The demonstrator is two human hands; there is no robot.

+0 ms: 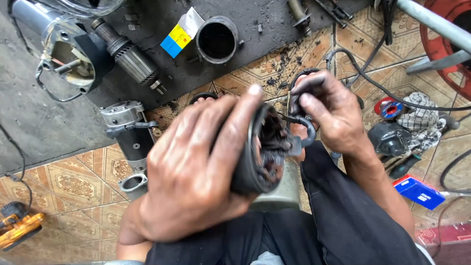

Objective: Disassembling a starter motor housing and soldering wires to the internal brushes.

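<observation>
my left hand (189, 172) wraps closed around the dark round motor housing (255, 162) held over my lap, its grimy copper windings facing my right hand (331, 115), whose fingers pinch a black cable (308, 128) at its rim.

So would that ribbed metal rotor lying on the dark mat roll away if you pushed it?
Probably, sideways: the rotor is round and lies on its side on the flat mat. It looks like solid metal, so likely heavy for its size. Its ribbed surface should give fingers decent hold.
</observation>
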